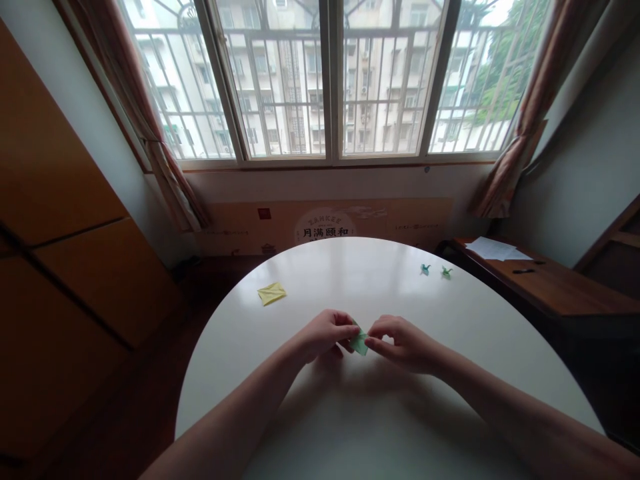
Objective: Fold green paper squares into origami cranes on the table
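Note:
A small folded piece of green paper [359, 343] is held between my two hands, just above the white table. My left hand [331, 333] pinches its left side with thumb and fingers. On the other side, my right hand [397, 340] has thumb and forefinger closed at the paper's right edge. The fingertips hide part of the folds. A yellow paper piece [272, 293] lies flat to the left, beyond my left hand. Farther off at the right sit a teal folded paper bird [425, 269] and a green folded paper bird [446, 272].
The round white table [225, 373] fills the space before me. Behind it stands a long printed cardboard box [230, 220] under the barred window. A wooden cabinet [565, 287] with white papers [493, 249] is at the right, wooden cupboards [65, 267] at the left.

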A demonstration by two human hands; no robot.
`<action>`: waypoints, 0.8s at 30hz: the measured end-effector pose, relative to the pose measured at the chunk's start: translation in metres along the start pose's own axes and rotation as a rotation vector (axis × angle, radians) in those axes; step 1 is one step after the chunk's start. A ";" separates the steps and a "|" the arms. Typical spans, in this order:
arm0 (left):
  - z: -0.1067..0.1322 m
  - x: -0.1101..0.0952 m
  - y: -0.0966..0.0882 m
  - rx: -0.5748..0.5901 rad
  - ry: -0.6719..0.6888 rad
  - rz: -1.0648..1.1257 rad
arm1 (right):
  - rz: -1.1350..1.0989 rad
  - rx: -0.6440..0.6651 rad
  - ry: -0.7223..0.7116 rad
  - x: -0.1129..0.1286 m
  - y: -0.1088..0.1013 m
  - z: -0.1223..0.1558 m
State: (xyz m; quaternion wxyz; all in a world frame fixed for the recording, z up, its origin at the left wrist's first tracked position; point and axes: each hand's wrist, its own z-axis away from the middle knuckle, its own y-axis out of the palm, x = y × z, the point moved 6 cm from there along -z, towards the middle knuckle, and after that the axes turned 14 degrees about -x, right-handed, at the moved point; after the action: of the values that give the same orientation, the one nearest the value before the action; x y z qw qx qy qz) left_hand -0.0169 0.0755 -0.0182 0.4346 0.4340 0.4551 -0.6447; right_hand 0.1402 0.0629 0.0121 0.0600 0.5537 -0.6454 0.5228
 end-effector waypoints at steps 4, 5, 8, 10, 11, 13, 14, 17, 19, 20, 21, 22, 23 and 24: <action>-0.003 -0.001 0.000 -0.023 0.005 -0.004 | -0.022 -0.017 -0.030 -0.005 -0.014 -0.002; -0.004 0.000 0.001 -0.031 0.005 -0.004 | -0.041 -0.022 -0.038 -0.007 -0.016 -0.002; -0.007 0.001 0.001 -0.038 0.004 -0.007 | -0.091 -0.031 -0.065 -0.011 -0.018 -0.002; -0.007 0.001 0.002 -0.022 0.003 -0.012 | -0.111 -0.030 -0.088 -0.013 -0.015 -0.001; -0.007 0.001 0.003 -0.009 0.004 -0.018 | -0.118 -0.030 -0.104 -0.012 -0.013 -0.001; -0.005 0.000 0.005 0.018 0.008 -0.037 | -0.118 -0.025 -0.140 -0.010 -0.009 0.000; -0.005 -0.001 0.006 0.030 0.012 -0.053 | -0.112 -0.019 -0.158 -0.008 -0.008 0.000; -0.003 -0.001 0.010 0.049 0.043 -0.132 | -0.089 0.018 -0.203 -0.004 -0.004 0.001; -0.002 -0.002 0.010 0.046 0.086 -0.218 | -0.072 0.056 -0.228 -0.002 -0.003 0.002; -0.002 -0.003 0.009 0.037 0.120 -0.270 | -0.054 0.077 -0.239 -0.001 -0.003 0.002; 0.000 -0.006 0.007 0.022 0.163 -0.325 | -0.022 0.096 -0.250 -0.001 -0.002 0.003; 0.002 -0.010 0.004 0.005 0.216 -0.382 | 0.018 0.117 -0.260 -0.002 -0.001 0.003; 0.004 -0.015 0.000 -0.019 0.282 -0.436 | 0.062 0.139 -0.269 -0.003 0.000 0.004; 0.008 -0.021 -0.002 -0.032 0.353 -0.486 | 0.102 0.160 -0.275 -0.004 0.001 0.005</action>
State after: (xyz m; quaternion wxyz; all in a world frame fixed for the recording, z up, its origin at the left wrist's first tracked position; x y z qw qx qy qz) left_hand -0.0147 0.0718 0.0044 0.1888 0.4107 0.6242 -0.6372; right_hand 0.1431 0.0619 0.0068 -0.0998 0.5894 -0.6312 0.4942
